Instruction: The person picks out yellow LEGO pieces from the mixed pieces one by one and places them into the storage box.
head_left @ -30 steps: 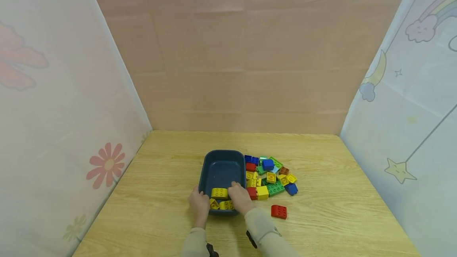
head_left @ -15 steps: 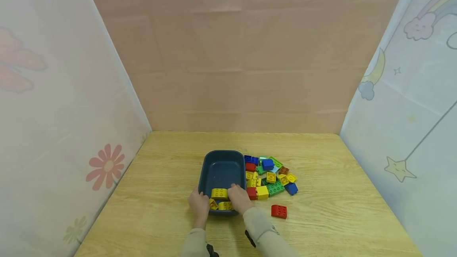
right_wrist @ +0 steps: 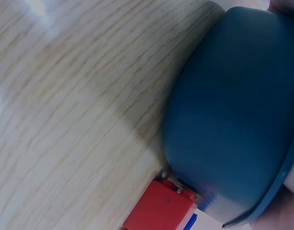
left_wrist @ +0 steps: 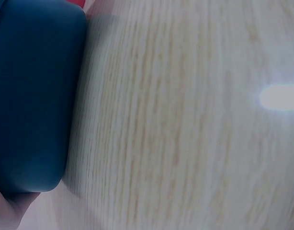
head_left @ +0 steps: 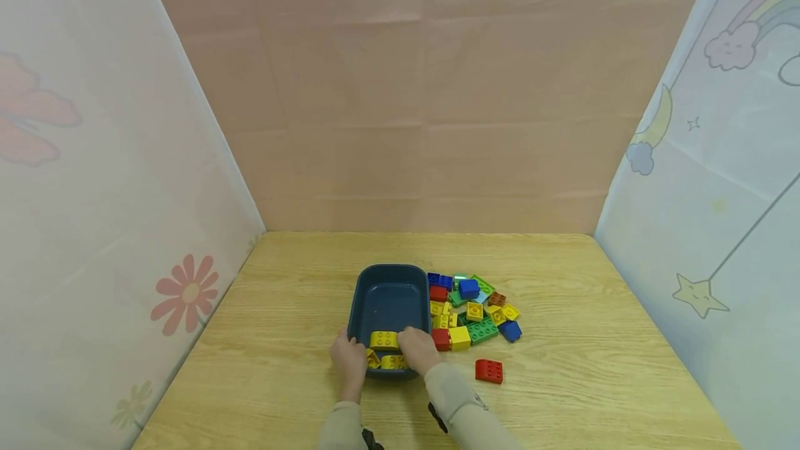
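Both hands hold a dark blue plastic bin (head_left: 390,297) near its front end. My left hand (head_left: 348,361) grips the left rim, and my right hand (head_left: 420,349) grips the right rim, with its fingertips over the inside. A yellow building brick (head_left: 384,340) lies in the bin beside the right fingertips; whether they touch is unclear. Closer to the front wall are a second yellow brick (head_left: 394,362) and a smaller yellow brick (head_left: 373,358). The wrist views show the bin's outer wall (left_wrist: 37,96), with only small parts of the hands at the edges.
Against the bin's right side lies a pile of mixed bricks, including a green brick (head_left: 482,330), a yellow brick (head_left: 460,337) and a blue brick (head_left: 469,288). A single red brick (head_left: 489,371) sits nearer on the wooden table (head_left: 562,367). Printed cloth walls surround the table.
The two yellow bricks at the bin's front end have slid slightly left, and the smaller one has tipped. My right fingers have settled a little lower; both hands stay on the rim.
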Available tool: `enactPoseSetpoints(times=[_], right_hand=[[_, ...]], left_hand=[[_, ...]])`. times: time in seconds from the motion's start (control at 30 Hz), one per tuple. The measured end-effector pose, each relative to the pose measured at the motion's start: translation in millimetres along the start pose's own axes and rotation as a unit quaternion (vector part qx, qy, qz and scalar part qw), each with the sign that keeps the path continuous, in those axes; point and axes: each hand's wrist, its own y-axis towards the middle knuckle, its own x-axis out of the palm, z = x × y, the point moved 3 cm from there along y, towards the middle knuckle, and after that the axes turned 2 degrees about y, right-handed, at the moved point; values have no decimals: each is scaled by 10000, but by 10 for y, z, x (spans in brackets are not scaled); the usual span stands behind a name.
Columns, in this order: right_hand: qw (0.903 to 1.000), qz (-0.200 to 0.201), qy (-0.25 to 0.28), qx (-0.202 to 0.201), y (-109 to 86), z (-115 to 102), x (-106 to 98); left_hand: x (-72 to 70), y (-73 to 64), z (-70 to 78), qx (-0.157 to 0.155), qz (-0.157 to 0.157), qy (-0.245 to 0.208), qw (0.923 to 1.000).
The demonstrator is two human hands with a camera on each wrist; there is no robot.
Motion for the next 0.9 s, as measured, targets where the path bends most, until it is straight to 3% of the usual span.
enactPoseSetpoints(times=[0.13,0.37,0.47,0.57,0.67,0.73,0.9], right_hand=[[9996,217,74,-149,-19,15,-34],[9938,666,838,-304,-14,124,-209],[9880,1089,1054,-307,-20,215,-289],[9776,1776,1111,-223,-45,342,-357],[9649,2372,1121,79,-79,503,-412],[9587,2533,1223,424,-101,618,-434],[9509,2285,1602,1336,-177,889,-372]], left_hand=[[-1,-9,3,-7,1,8,10000],[3,1,2,-71,-2,1,10000],[9,15,-2,-100,-40,10,9999],[12,23,-10,-130,-49,10,9999],[9,24,-14,-85,-11,38,10000],[7,24,-13,-54,0,38,10000],[8,17,-12,33,5,-34,10000]])
